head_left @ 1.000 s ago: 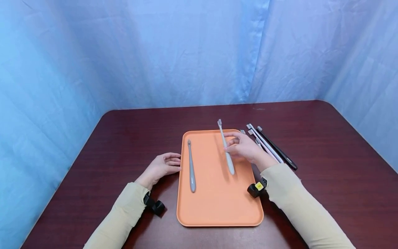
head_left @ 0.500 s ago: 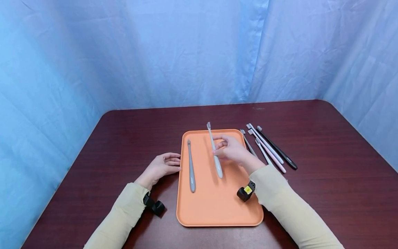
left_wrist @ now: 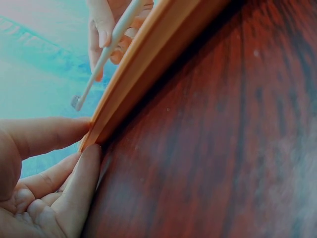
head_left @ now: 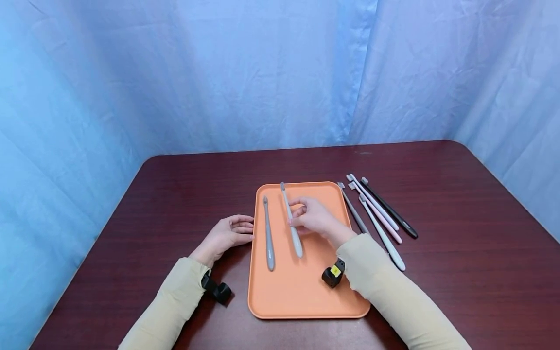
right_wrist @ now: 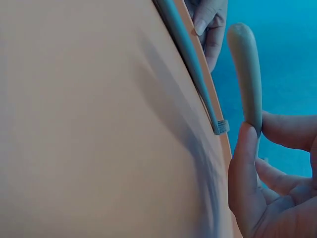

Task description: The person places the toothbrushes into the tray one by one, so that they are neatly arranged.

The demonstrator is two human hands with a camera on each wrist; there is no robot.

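Toothbrushes are what this is all about, and the big dark-red table (head_left: 459,233) carries everything: an orange tray (head_left: 306,291) sits mid-table, one grey toothbrush (head_left: 269,233) lies flat along its left side, and a pale toothbrush (head_left: 290,221) hangs just above the tray, right beside the grey one. The right hand (head_left: 317,218) has it pinched at mid-handle between thumb and fingertips, not yet set down. The left hand (head_left: 227,233) rests relaxed, fingers straight against the tray's left rim, holding nothing. Off to the right of the tray, a cluster of five toothbrushes (head_left: 378,214) waits on the bare wood, so by my judgement one is placed, one is on the way, five are left. The head view gives the whole layout; the left wrist view shows what it cannot, fingertips (left_wrist: 84,168) touching the rim edge from below, with the pale brush head dangling beyond. The right wrist view shows the rounded handle end (right_wrist: 245,74) clear of the tray floor, the grey brush's bristles close by.
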